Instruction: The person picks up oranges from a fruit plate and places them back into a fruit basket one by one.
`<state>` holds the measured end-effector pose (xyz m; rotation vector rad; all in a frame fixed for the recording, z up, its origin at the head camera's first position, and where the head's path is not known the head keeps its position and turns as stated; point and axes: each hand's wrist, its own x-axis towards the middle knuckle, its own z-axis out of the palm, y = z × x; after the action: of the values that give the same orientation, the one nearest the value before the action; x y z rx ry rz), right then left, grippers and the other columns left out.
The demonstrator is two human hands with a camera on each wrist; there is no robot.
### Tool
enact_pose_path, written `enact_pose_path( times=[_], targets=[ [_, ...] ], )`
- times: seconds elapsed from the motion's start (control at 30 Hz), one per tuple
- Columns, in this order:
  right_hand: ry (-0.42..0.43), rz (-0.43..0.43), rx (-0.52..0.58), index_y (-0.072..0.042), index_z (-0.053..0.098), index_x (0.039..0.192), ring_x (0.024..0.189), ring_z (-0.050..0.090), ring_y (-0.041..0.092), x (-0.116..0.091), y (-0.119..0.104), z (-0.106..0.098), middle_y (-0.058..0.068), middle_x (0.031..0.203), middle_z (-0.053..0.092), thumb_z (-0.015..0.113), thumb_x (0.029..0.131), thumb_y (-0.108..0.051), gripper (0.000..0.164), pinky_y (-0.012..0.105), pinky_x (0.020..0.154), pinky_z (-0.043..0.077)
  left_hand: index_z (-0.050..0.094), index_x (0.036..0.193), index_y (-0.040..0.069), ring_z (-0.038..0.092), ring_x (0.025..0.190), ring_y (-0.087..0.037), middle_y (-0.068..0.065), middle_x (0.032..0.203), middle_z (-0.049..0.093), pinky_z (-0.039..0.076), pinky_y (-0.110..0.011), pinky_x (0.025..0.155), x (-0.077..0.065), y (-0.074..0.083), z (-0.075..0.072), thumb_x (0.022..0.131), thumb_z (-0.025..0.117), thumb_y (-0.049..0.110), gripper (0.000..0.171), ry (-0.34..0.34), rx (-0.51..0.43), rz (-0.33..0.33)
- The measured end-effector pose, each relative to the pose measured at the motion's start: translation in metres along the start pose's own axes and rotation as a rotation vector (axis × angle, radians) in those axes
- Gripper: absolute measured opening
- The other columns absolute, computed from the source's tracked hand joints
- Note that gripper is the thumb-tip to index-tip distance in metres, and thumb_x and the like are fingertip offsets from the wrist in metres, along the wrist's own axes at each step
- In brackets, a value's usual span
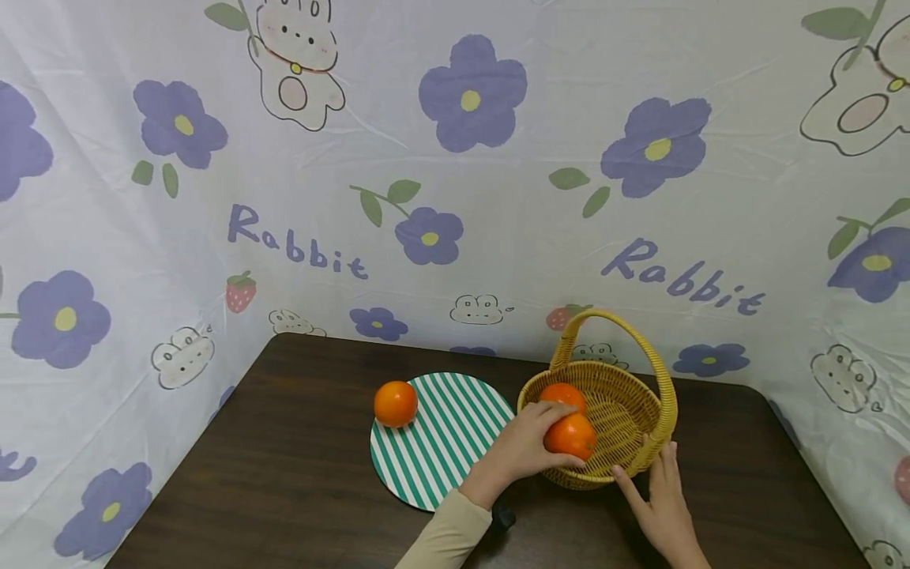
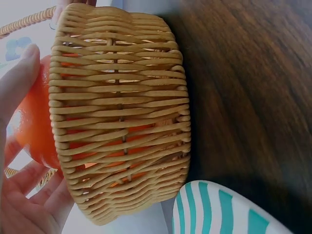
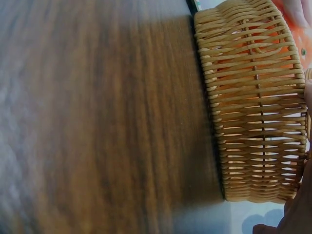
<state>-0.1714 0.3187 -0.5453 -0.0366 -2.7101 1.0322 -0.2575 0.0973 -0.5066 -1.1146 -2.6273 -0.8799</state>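
My left hand (image 1: 522, 442) reaches over the near left rim of a yellow wicker basket (image 1: 622, 411), its thumb and fingers around an orange (image 1: 571, 437). In the left wrist view that orange (image 2: 36, 119) bulges above the rim between thumb and fingers. Another orange (image 1: 564, 397) lies in the basket just behind it, partly covered by the hand. At the basket's near right side is my right hand (image 1: 663, 502), fingers spread and fairly straight, touching the rim by the handle's base. The right wrist view shows only part of this hand (image 3: 297, 200).
Left of the basket lies a round green-and-white striped mat (image 1: 441, 438), with a third orange (image 1: 396, 404) on its left edge. Everything stands on a dark wooden table (image 1: 284, 458), before a patterned cloth backdrop (image 1: 540, 237). The basket's tall handle (image 1: 664, 371) arches above its rim.
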Motion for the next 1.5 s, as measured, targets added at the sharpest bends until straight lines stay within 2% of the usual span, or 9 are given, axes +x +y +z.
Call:
enact_pose_path(
  times=[0.33,0.7,1.07,1.3,1.5],
  targets=[
    [-0.007,0.000,0.002,-0.004,0.005,0.149,0.138,-0.018,0.039,-0.001,-0.001,-0.001,0.011,0.154,-0.013,0.050,0.095,-0.037,0.077,0.073,0.098,0.006,0.042,0.137,0.036,0.047,0.119,-0.015,0.005,0.135,0.047,0.049,-0.030,0.087,0.005,0.001,0.008,0.071,0.062,0.066,0.076,-0.031,0.009,0.019],
    [-0.011,0.022,-0.018,-0.005,0.006,0.149,0.138,-0.018,0.038,-0.001,-0.001,-0.001,0.010,0.154,-0.016,0.049,0.095,-0.040,0.077,0.075,0.094,0.012,0.042,0.138,0.034,0.044,0.123,-0.014,0.005,0.138,0.044,0.048,-0.031,0.091,0.012,0.004,0.018,0.072,0.064,0.063,0.076,-0.062,0.054,0.058],
    [0.023,-0.017,-0.019,-0.004,0.009,0.149,0.139,-0.013,0.040,-0.001,0.001,0.000,0.012,0.154,-0.013,0.050,0.095,-0.038,0.076,0.075,0.095,0.012,0.037,0.141,0.032,0.039,0.127,-0.014,0.006,0.142,0.042,0.046,-0.030,0.094,0.022,0.008,0.025,0.074,0.061,0.064,0.078,-0.094,0.152,0.111],
    [0.018,-0.011,-0.027,-0.008,0.006,0.150,0.139,-0.013,0.040,-0.002,0.001,-0.001,0.012,0.154,-0.013,0.049,0.095,-0.040,0.077,0.075,0.095,0.013,0.036,0.142,0.031,0.038,0.128,-0.016,0.004,0.142,0.042,0.044,-0.028,0.096,0.029,0.014,0.026,0.076,0.060,0.063,0.077,-0.099,0.239,0.164],
    [0.015,-0.007,-0.035,-0.005,0.007,0.149,0.139,-0.013,0.041,-0.002,0.001,-0.001,0.012,0.154,-0.012,0.049,0.095,-0.041,0.077,0.074,0.096,0.012,0.036,0.143,0.029,0.039,0.128,-0.015,0.003,0.141,0.041,0.043,-0.027,0.097,0.033,0.019,0.029,0.077,0.062,0.060,0.077,-0.117,0.269,0.166]
  ],
)
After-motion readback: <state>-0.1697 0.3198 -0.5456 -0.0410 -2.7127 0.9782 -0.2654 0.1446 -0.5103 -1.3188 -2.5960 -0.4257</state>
